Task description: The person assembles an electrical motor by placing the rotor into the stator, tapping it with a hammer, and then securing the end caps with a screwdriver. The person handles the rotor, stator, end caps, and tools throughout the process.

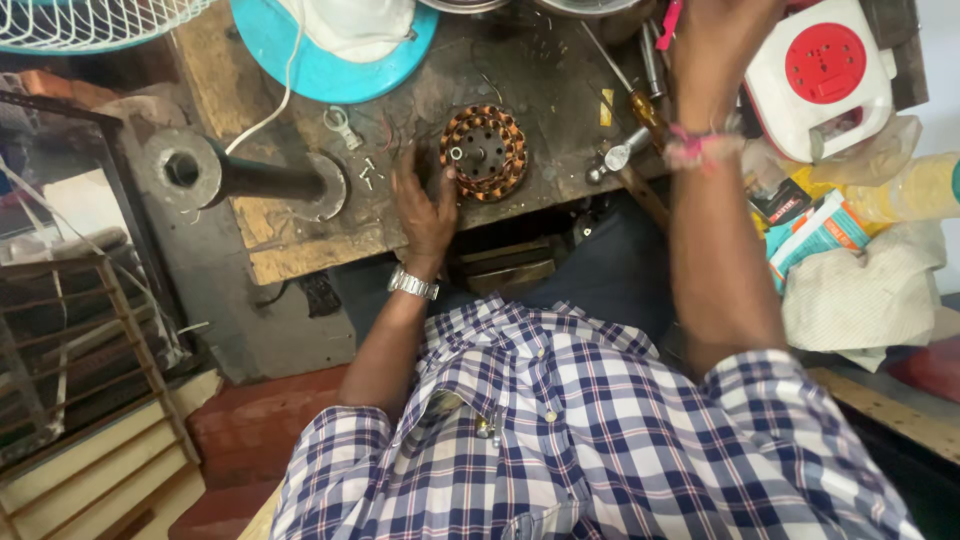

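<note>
Worn wooden workbench [300,240] bears a copper-wound stator [485,152] beside scattered screws [368,175].

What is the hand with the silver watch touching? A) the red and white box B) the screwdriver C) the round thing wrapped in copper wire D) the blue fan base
C: the left hand, with the watch on its wrist, rests against the copper-wound motor coil on the workbench.

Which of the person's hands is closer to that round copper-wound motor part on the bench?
The left hand is nearer, resting against the left edge of the copper-wound stator. The right hand is raised farther off, up and to the stator's right.
</note>
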